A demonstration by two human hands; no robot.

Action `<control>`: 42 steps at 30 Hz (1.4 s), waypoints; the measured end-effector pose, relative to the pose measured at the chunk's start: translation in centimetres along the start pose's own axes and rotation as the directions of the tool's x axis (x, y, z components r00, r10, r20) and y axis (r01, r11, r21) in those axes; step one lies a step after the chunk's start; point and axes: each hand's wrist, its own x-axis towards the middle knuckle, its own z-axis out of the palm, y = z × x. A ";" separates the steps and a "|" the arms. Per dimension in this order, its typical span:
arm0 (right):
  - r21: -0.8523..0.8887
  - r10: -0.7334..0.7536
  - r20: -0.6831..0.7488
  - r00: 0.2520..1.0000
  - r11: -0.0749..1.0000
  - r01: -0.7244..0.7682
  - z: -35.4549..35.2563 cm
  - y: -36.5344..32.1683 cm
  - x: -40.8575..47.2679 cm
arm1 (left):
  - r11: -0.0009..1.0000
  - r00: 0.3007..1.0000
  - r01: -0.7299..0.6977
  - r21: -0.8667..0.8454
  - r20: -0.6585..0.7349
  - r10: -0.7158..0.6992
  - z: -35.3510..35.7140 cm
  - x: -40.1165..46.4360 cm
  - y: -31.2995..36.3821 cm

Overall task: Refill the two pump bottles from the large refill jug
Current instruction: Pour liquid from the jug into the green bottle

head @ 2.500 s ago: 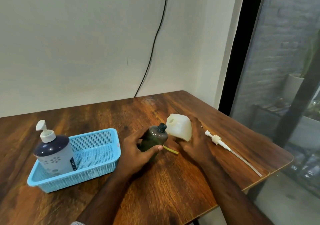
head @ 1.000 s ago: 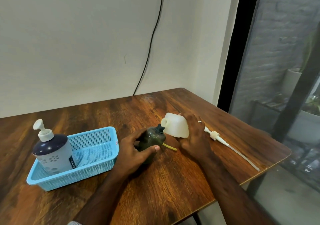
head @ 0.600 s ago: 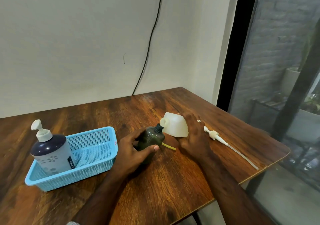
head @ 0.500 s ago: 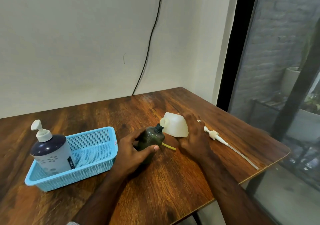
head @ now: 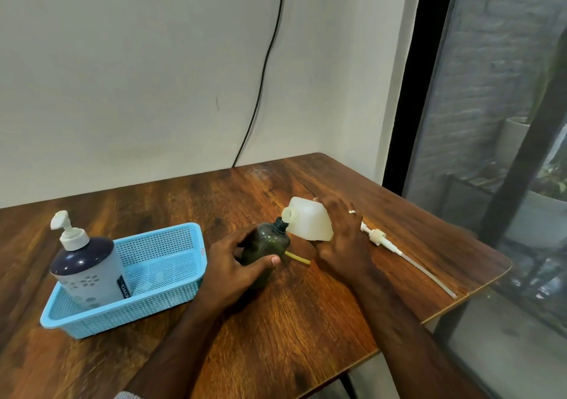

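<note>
Far out past my left grip, the grey-and-navy pump bottle with the white dispenser head stands in the near-left corner of the pale blue plastic mesh basket, pump on, untouched; by my reckoning it is the second bottle to fill. The basket's right wall sits just beside my left wrist.

My left hand is clamped round the dark olive translucent bottle, thumb across the front, fingers behind, holding it upright on the brown wood-grain bench. Its black threaded neck is open, with no pump in it.

Here's the change: the white translucent refill jug has come up off its side and tipped further, and its round spout now sits right at the dark bottle's neck, touching or nearly so. Two and a half seconds back the spout was pointing away and higher. My right hand is wrapped over the jug's base, closed on it, steering the tilt. I can't see liquid running yet, so I judge the pour is lined up and only starting.

A small yellow strip lies on the bench between my two hands. Beyond my right grip, the removed white pump head with its long clear dip tube lies flat near the bench edge.
</note>
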 end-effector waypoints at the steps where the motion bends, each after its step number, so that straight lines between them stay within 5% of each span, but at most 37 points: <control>1: -0.002 0.002 0.000 1.000 1.000 -0.002 0.0 0.0 0.0 | 1.000 1.000 0.001 0.001 -0.002 -0.001 0.0 0.0 0.0; 42: -0.022 -0.005 -0.023 1.000 1.000 0.004 0.0 0.1 0.2 | 1.000 1.000 0.020 -0.002 0.013 -0.020 0.0 0.0 -0.2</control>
